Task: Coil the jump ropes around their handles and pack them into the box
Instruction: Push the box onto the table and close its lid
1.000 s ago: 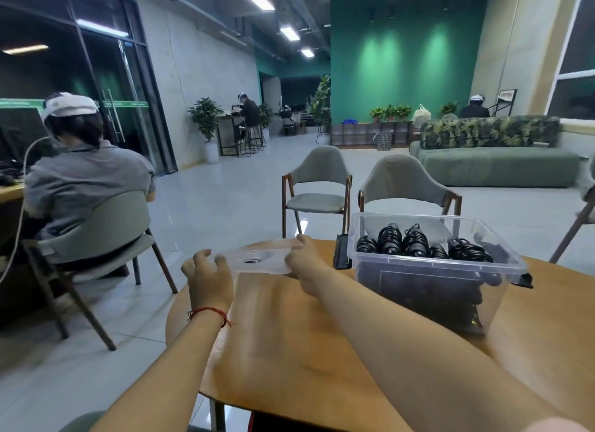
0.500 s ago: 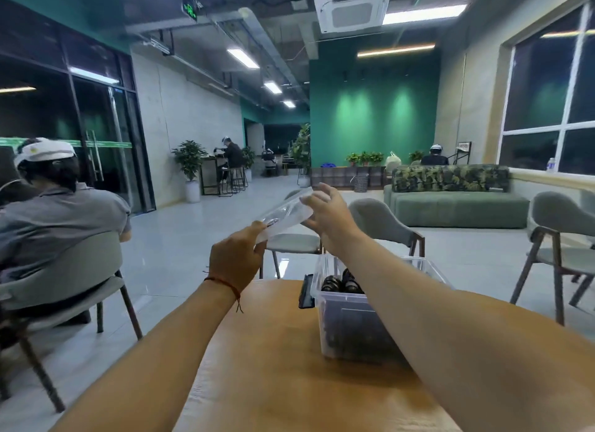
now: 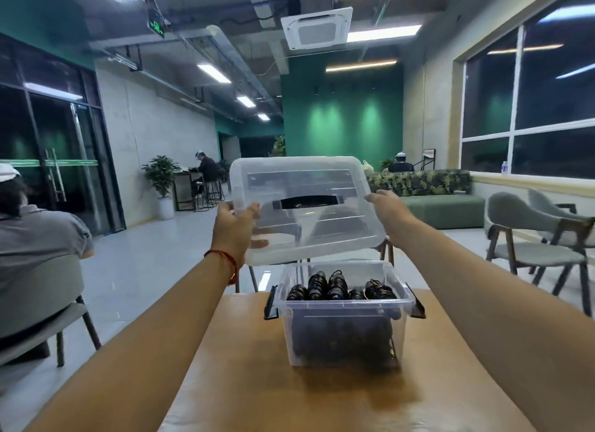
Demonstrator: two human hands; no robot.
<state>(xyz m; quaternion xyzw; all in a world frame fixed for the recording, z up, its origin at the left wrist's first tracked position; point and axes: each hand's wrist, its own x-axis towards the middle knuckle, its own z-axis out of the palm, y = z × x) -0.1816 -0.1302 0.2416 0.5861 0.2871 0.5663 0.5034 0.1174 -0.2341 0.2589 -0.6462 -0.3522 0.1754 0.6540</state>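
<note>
Lid (image 3: 302, 206) moved since half a second ago: then held edge-on, up and left of the box; now turned broad face toward the camera and held directly above the box (image 3: 341, 335), apart from its rim. Tilted, near edge lower than far edge.

Left hand (image 3: 235, 225): grips the lid's left edge, fingers curled over the rim, thumb showing through the clear plastic underneath. Red cord (image 3: 225, 261) on that wrist.
Right hand (image 3: 389, 209): holds the lid's right edge, fingertips on the rim; thumb hidden behind the lid.

Ropes (image 3: 328, 286): all black, coiled, inside the box, below the lid and between the two forearms. Neither hand touches them.

Box: clear plastic, open at the top, standing upright on the wooden surface (image 3: 257, 383). Dark mass of coils fills the lower part. At least five bundles stand on end with their tops near rim level, in a row across the box. Black latch (image 3: 270, 306) swung outward on the left side, and another on the right.
</note>
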